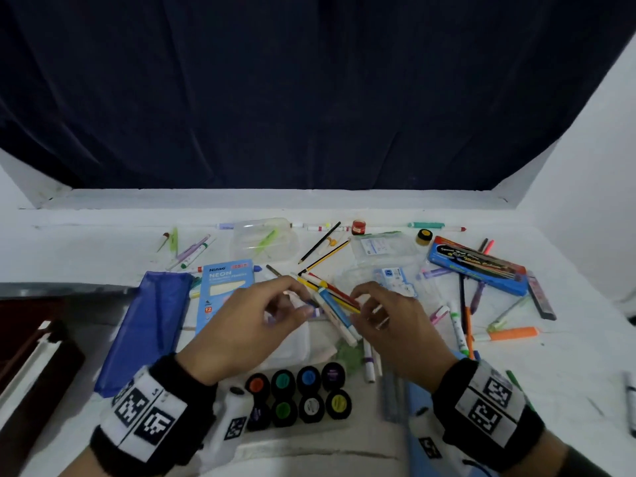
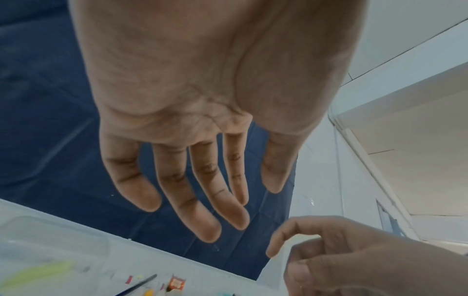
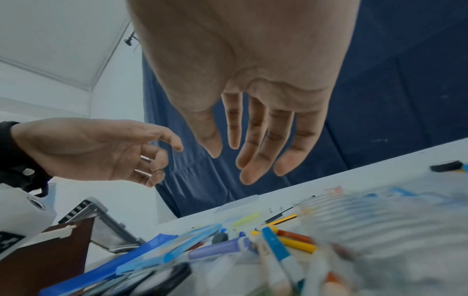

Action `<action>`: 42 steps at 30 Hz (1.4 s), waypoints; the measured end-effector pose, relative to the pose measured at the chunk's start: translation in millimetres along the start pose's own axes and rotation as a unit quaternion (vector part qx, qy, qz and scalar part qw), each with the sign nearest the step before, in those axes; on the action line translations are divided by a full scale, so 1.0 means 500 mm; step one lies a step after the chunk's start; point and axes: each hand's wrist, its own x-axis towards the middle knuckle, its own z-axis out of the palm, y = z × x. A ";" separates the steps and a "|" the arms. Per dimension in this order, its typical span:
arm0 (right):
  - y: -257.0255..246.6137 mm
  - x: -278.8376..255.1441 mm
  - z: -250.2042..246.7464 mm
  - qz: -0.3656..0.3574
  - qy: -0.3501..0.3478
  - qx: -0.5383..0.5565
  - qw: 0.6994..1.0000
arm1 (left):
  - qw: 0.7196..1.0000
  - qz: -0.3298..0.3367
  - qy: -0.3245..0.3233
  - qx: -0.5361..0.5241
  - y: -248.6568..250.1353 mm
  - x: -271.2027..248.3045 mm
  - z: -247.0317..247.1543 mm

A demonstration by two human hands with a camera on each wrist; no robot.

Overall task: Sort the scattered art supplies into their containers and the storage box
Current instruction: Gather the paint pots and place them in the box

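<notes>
Both my hands hover palm-down over a heap of markers [image 1: 335,304] in the middle of the white table. My left hand [image 1: 296,304] has loosely curled fingers and holds nothing; the left wrist view shows its palm [image 2: 238,212] empty. My right hand [image 1: 361,304] is likewise empty, fingers relaxed [image 3: 233,160] above the heap. Between the hands lie a blue-capped white marker [image 1: 327,297] [image 3: 273,244], a yellow marker [image 1: 306,282], a red marker [image 1: 332,289] and a purple one [image 3: 217,248]. A blue mesh pouch [image 1: 148,325] and a light-blue neon pencil box [image 1: 225,290] lie to the left.
Several black paint pots [image 1: 299,394] stand near the front edge. A clear plastic tub [image 1: 265,241] and clear pouch [image 1: 382,249] sit at the back. A blue watercolour box [image 1: 478,266], an orange highlighter [image 1: 512,333] and loose pens lie right. A dark brown box [image 1: 34,366] is far left.
</notes>
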 end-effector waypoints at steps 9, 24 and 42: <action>0.138 0.053 -0.158 0.066 0.062 -0.030 0.995 | 0.998 0.018 -0.061 0.016 0.019 0.223 0.063; 0.402 0.311 -0.247 0.116 -0.004 -0.129 0.985 | 0.992 -0.075 -0.048 0.088 -0.108 0.597 0.213; 0.421 0.393 -0.216 0.098 -0.088 -0.294 0.947 | 0.981 -0.048 -0.035 0.186 -0.112 0.648 0.215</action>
